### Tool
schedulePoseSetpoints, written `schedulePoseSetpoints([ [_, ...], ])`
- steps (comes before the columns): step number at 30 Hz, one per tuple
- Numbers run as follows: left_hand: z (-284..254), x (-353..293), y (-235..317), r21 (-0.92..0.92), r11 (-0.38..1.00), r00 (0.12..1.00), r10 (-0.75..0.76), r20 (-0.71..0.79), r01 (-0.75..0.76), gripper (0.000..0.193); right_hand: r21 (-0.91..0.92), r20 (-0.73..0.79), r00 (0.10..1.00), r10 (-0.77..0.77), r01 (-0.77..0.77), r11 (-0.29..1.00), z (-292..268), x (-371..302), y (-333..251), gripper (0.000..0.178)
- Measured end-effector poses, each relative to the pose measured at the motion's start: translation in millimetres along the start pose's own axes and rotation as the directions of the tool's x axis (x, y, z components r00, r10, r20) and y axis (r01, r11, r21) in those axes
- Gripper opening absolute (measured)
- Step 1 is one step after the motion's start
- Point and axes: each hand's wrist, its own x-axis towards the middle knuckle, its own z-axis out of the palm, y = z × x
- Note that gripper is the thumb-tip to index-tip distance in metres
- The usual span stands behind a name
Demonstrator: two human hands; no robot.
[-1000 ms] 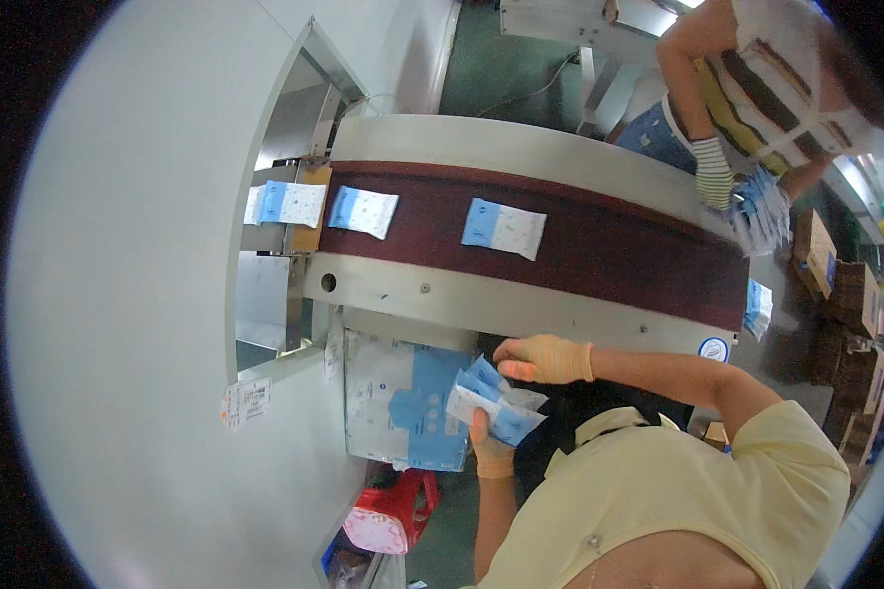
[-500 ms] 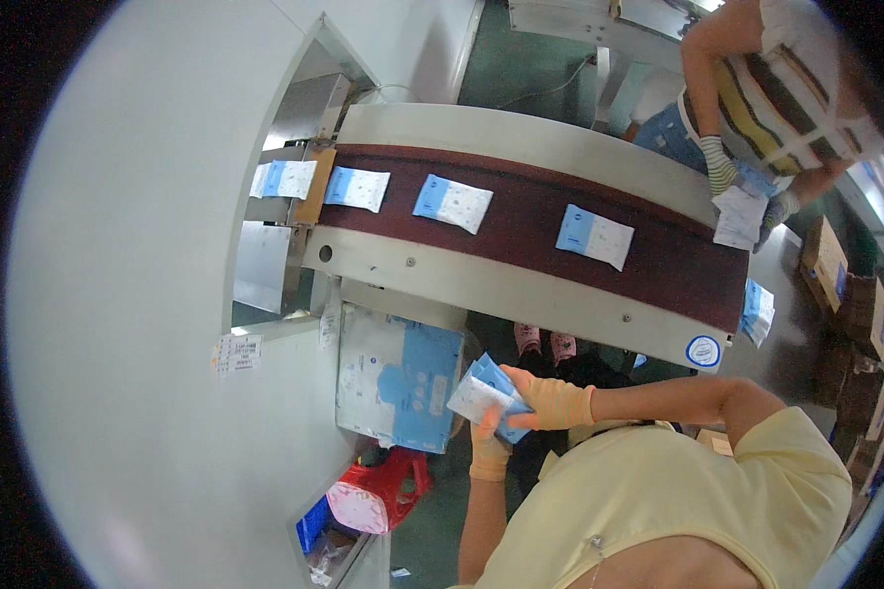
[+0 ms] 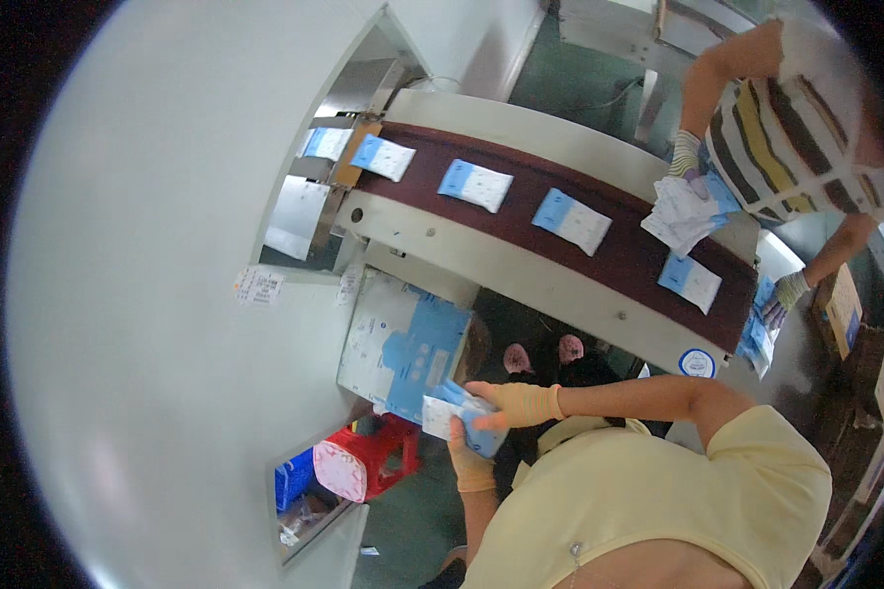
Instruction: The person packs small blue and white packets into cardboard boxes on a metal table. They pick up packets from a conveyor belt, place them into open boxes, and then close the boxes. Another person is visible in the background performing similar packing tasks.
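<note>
My left hand (image 3: 471,461), in a pale orange glove, is closed round a small bunch of blue-and-white soft packets (image 3: 442,414) from below. From the right, my right hand (image 3: 516,404), gloved alike, grips the same packets with thumb and fingers at their blue ends. How many packets are in the bunch cannot be told. Both hands are in front of my yellow shirt, on the near side of a conveyor with a dark red belt (image 3: 634,240). Single packets of the same kind lie spaced along it, among them one packet (image 3: 572,222) near its middle.
A blue-and-white carton (image 3: 373,334) stands beneath the conveyor's left part, with a red plastic stool (image 3: 388,452) nearer me. Across the belt, a co-worker in striped gloves holds a fan of packets (image 3: 683,211) and reaches to others at the belt's end. Brown cartons (image 3: 840,309) stand far right.
My hands and the bunch have shifted slightly left and down in the picture. Packets have advanced rightward on the belt. The co-worker's hands have moved apart, one now at the belt's end.
</note>
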Motion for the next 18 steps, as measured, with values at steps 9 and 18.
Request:
schedulePoseSetpoints([
  [9,-57.0,1.9,55.4,-0.114,0.986,0.978,0.101,-0.183,-0.123,0.058,0.07,-0.276,0.954,0.121,-0.106,0.992,-16.0,3.4,22.1,0.076],
  [18,-91.2,12.3,106.4,-0.023,0.995,0.99,-0.101,-0.095,0.099,0.06,0.474,-0.845,0.025,0.535,0.5,0.725,-131.9,-78.6,56.6,0.101],
])
